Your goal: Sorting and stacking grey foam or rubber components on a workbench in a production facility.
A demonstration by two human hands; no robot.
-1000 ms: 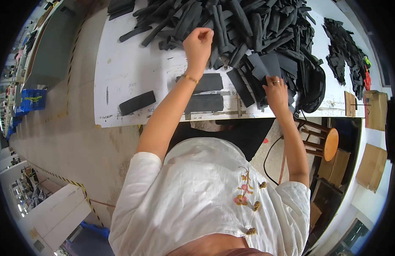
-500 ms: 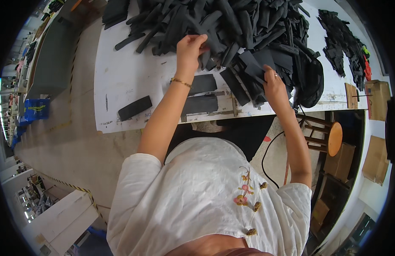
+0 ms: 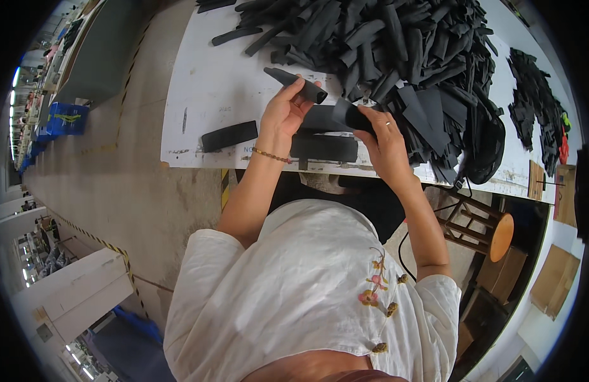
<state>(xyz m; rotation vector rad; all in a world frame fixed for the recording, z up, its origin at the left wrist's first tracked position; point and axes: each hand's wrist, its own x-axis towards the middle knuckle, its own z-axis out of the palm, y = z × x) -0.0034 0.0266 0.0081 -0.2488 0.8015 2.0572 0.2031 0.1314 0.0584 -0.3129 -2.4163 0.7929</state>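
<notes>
My left hand (image 3: 283, 113) is closed on a curled black foam-like piece (image 3: 311, 93), raised above the white table (image 3: 192, 114). Just to its right, my right hand (image 3: 385, 143) pinches a flat black strip (image 3: 349, 116) between thumb and fingers. The two pieces are close together, with a small gap between them. Under my hands lie flat black rectangles; the nearer one (image 3: 324, 148) is by the table edge, while the other is partly covered by the right hand's strip. A single black rectangle (image 3: 229, 135) rests left of my left wrist.
A big heap of curled black pieces (image 3: 371, 44) covers the far middle of the table. Flat black strips (image 3: 428, 121) and a black bag (image 3: 486, 145) are at the right. More black pieces (image 3: 533, 102) lie beyond. A wooden stool (image 3: 501, 237) stands below the table's right side.
My left hand has come away from the heap with a curled piece. My right hand has moved left from the flat strips, carrying one. The head view has shifted.
</notes>
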